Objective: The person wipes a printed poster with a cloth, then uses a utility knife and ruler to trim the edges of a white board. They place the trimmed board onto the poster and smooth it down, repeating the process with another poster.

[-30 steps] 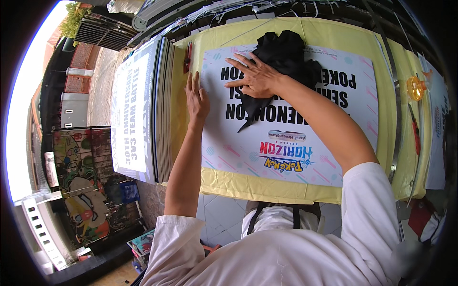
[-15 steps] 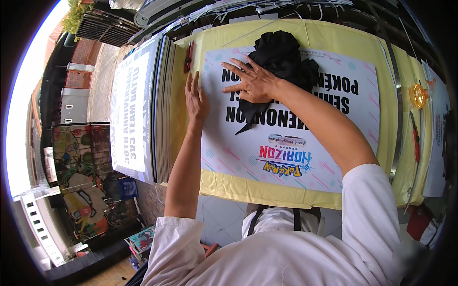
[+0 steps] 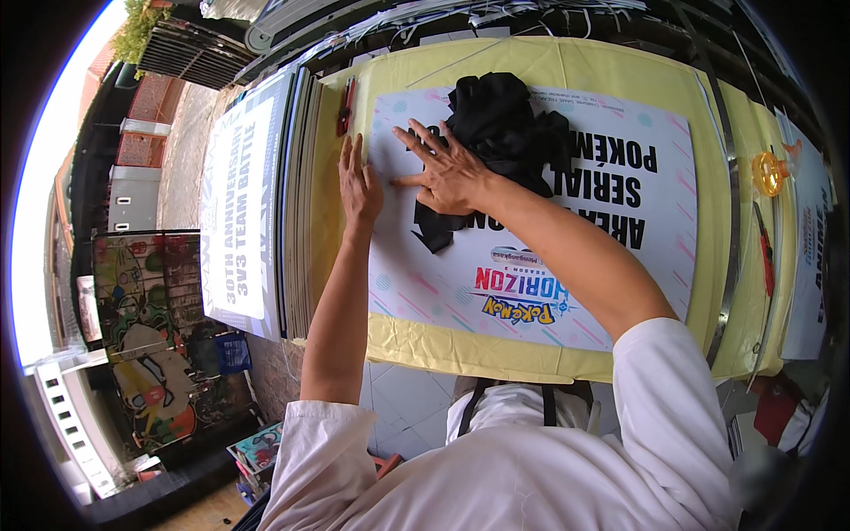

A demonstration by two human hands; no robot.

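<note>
A white printed signboard [image 3: 416, 274] with pastel flecks and bold black lettering lies flat on a yellow-covered table, its text upside down to me. Along its left edge rests my left hand [image 3: 360, 190], fingers stretched out and holding nothing. My right hand [image 3: 449, 175] is spread on the upper left of the board, fingers apart. A bunched black cloth [image 3: 505, 124] lies beyond and beside it, and part of the cloth pokes out below its palm. Whether the palm presses on the cloth is hidden.
Left of the board stands a stack of printed boards [image 3: 243, 212]. A red cutter knife [image 3: 346, 106] lies beside the stack. On the right are a long metal ruler [image 3: 729, 265], an amber tape dispenser [image 3: 768, 173] and another red-handled cutter [image 3: 767, 257].
My right hand and the black cloth have shifted left and slightly nearer me over the board, uncovering more lettering on the right. My left hand stays at the board's left edge.
</note>
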